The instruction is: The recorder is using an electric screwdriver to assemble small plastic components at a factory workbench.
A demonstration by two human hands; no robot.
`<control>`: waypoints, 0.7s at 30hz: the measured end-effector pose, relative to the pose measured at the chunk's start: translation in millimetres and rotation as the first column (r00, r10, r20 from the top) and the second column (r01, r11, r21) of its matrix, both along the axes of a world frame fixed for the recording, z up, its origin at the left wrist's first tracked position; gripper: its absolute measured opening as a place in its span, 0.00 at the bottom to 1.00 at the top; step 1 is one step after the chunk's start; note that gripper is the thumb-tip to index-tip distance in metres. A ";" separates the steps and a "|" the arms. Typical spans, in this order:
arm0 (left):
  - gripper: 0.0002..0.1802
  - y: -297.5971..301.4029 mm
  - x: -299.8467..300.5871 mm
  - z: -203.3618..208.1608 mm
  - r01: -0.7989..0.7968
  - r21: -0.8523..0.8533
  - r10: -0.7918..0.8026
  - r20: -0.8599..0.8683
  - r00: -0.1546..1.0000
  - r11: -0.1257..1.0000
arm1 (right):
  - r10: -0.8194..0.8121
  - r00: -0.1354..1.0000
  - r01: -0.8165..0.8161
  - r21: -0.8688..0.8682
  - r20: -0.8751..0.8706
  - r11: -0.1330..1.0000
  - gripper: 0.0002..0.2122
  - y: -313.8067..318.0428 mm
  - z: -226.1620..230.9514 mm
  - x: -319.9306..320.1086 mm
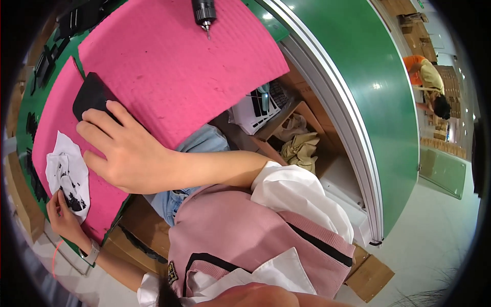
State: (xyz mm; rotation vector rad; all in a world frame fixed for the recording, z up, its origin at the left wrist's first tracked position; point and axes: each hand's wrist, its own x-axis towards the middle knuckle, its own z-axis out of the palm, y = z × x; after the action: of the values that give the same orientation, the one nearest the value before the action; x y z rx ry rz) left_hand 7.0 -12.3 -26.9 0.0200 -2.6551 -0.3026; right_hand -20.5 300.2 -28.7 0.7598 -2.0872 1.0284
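My right hand (125, 148) reaches across the pink mat and grips the near end of a black, flat, block-like part (94, 97) with its fingertips. The underside of that part is hidden. Farther left, my left hand (66, 220) has its fingers drawn together at a crumpled white sheet (57, 162). Small black pieces (75, 203) lie scattered and heaped on the sheet beside those fingertips. Whatever is pinched there is too small to make out. A power screwdriver (205, 14) with a black chuck and a bit points down over the mat's far edge.
The pink corrugated mat (179, 66) covers the green bench. Black parts (45, 64) line its left edge. Under the bench, an open carton (302, 115) holds gloves or cloth. A metal rail (353, 102) borders another green surface. A person (432, 82) bends over far right.
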 end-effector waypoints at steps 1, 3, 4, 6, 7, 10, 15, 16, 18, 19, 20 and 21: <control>0.08 2.5 -0.7 0.1 0.012 -0.009 -0.012 0.002 1.000 1.000 | -0.007 0.999 0.006 -0.027 -0.033 1.000 0.11 1.5 -2.8 0.9; 0.09 5.4 3.0 2.5 -0.060 0.001 0.060 0.002 0.998 0.998 | -0.007 0.997 0.002 -0.063 -0.075 0.998 0.11 5.9 -4.3 1.7; 0.09 2.8 5.5 1.4 -0.059 -0.007 0.059 -0.002 0.998 0.998 | -0.015 0.997 0.009 -0.073 -0.079 0.997 0.11 9.0 -4.7 0.5; 0.11 -6.5 6.9 -3.2 -0.112 0.035 0.113 -0.054 0.992 0.993 | -0.040 0.996 0.033 -0.081 -0.081 0.996 0.12 20.5 -3.3 -4.2; 0.13 -11.6 8.5 -2.1 -0.142 0.043 0.144 -0.062 0.988 0.989 | -0.086 0.993 0.079 -0.089 -0.079 0.993 0.12 25.3 -0.5 -8.2; 0.15 -27.9 6.7 -3.0 -0.202 0.036 0.205 -0.114 0.972 0.979 | -0.226 0.970 0.219 -0.089 -0.084 0.972 0.14 45.3 2.6 -32.5; 0.16 -32.8 6.7 4.6 -0.191 0.130 0.200 -0.058 0.978 0.973 | -0.498 0.864 0.482 0.167 0.071 0.860 0.15 66.8 0.5 -58.2; 0.16 -27.6 -1.7 4.6 -0.189 0.091 0.192 -0.030 0.981 0.978 | -0.555 0.827 0.523 0.233 0.096 0.820 0.16 73.1 0.7 -56.4; 0.16 -21.7 -6.8 7.2 -0.192 0.031 0.192 -0.004 0.981 0.981 | -0.549 0.822 0.506 0.246 0.152 0.826 0.19 67.8 -4.9 -56.2; 0.16 -20.0 -6.1 9.4 -0.210 0.000 0.210 -0.017 0.977 0.978 | -0.462 0.843 0.365 0.338 0.275 0.867 0.20 66.1 -0.6 -55.3; 0.16 -19.2 -5.5 11.5 -0.229 -0.030 0.228 -0.032 0.973 0.973 | -0.377 0.835 0.207 0.405 0.401 0.890 0.21 66.3 2.6 -53.1; 0.16 -24.0 -5.5 12.2 -0.214 -0.077 0.212 -0.041 0.976 0.974 | -0.408 0.860 0.234 0.472 0.307 0.850 0.22 70.7 2.7 -46.9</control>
State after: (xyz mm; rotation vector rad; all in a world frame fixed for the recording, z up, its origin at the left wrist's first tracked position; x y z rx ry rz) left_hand 1.5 -36.4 -14.6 0.2698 -2.6015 -0.1227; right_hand -67.4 370.9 -25.9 0.3726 -2.7315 0.5724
